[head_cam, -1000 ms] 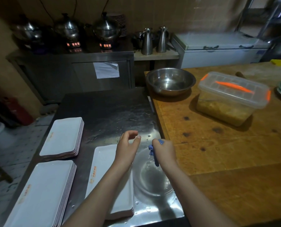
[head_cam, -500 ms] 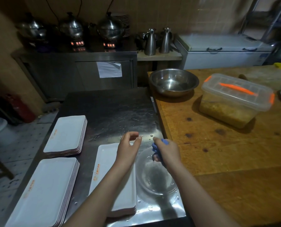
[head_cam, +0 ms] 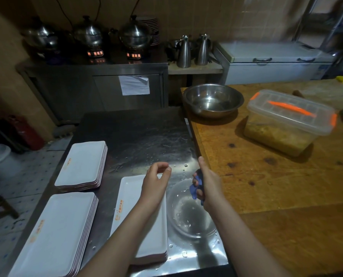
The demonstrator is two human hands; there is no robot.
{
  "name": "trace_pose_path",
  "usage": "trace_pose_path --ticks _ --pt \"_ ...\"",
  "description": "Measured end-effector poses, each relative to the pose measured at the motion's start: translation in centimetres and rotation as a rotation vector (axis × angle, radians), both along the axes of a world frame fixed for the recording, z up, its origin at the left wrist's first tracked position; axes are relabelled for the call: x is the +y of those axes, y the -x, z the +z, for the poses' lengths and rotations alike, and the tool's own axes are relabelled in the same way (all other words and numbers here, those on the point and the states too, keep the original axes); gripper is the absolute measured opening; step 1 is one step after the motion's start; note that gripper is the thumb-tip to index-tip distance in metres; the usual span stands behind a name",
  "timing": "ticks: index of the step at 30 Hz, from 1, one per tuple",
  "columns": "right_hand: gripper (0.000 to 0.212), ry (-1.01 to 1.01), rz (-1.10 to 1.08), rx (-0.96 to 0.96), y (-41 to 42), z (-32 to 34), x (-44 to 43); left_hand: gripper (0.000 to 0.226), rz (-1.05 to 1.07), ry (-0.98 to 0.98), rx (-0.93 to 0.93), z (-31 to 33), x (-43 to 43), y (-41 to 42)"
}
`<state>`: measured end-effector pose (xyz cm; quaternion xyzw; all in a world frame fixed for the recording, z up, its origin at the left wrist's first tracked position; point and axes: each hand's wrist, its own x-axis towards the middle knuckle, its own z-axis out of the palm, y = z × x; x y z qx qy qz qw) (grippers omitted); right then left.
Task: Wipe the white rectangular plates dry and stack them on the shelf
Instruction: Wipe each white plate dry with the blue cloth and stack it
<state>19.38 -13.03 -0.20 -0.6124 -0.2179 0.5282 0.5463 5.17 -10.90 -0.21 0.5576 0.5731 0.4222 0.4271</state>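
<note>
Three stacks of white rectangular plates lie on the steel table (head_cam: 138, 136): one at the far left (head_cam: 82, 164), one at the near left (head_cam: 56, 230), and one in the middle (head_cam: 126, 206) under my left forearm. My left hand (head_cam: 155, 180) hovers over the far end of the middle stack, empty, with fingers curled and apart. My right hand (head_cam: 208, 186) is shut on a crumpled blue cloth (head_cam: 196, 186) above a clear glass bowl (head_cam: 188, 212) that stands next to the middle stack.
A wooden table (head_cam: 276, 186) adjoins on the right, carrying a steel bowl (head_cam: 212, 100) and a lidded plastic container (head_cam: 286, 120). Behind stand a steel cabinet (head_cam: 98, 82) with pots, two steel jugs (head_cam: 192, 50) and a chest freezer (head_cam: 274, 62). Water drops dot the steel table.
Both hands stay almost in place over the middle stack and the glass bowl. My right hand has shifted slightly around the blue cloth; the camera view has drifted a little.
</note>
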Motion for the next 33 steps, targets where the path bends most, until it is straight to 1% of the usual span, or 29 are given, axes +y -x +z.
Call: trace_pose_path --ticks 4,7,10,13,15,19,20,23,25,28,31,33 --pt "0.052 0.028 -0.007 -0.044 0.3 -0.1 0.4 0.01 0.001 0.005 0.004 0.2 0.1 -0.1" --pt "0.049 0.02 0.021 -0.073 0.3 -0.5 0.4 0.009 -0.002 -0.011 0.016 0.0 0.1 -0.1" --pt "0.045 0.034 0.063 -0.181 0.4 -1.0 0.4 0.009 -0.001 -0.016 0.025 -0.3 0.2 0.0" --pt "0.043 0.037 0.04 -0.219 0.2 -1.5 0.3 0.008 -0.005 -0.018 0.037 -0.5 0.2 -0.1" --pt "0.044 0.012 0.018 -0.241 0.1 -1.3 0.4 0.008 -0.005 -0.017 0.046 -0.6 0.3 0.0" --pt "0.051 -0.132 0.039 -0.294 0.4 0.0 1.2 0.008 0.008 -0.018 0.019 -0.6 0.6 0.0" --pt "0.05 -0.138 0.051 -0.303 0.4 -0.1 1.1 0.008 0.005 -0.019 0.027 -0.7 0.5 -0.1" --pt "0.047 -0.046 0.032 -0.277 0.0 -1.7 0.4 0.009 -0.007 -0.013 0.055 -0.8 0.3 -0.4" --pt "0.047 -0.069 -0.004 -0.22 -0.3 -1.9 0.5 0.009 -0.01 -0.022 0.059 -0.7 0.3 -0.2" --pt "0.051 -0.157 0.015 -0.255 -0.4 -1.4 0.9 0.009 -0.012 -0.023 0.059 -0.5 0.4 0.0" --pt "0.051 -0.073 0.065 -0.28 -0.3 -3.0 -0.3 0.009 -0.014 -0.025 0.062 -0.6 0.2 0.1" --pt "0.051 -0.09 0.051 -0.275 -0.5 -3.1 -0.4 0.009 -0.019 -0.029 0.062 -0.5 0.2 0.1"
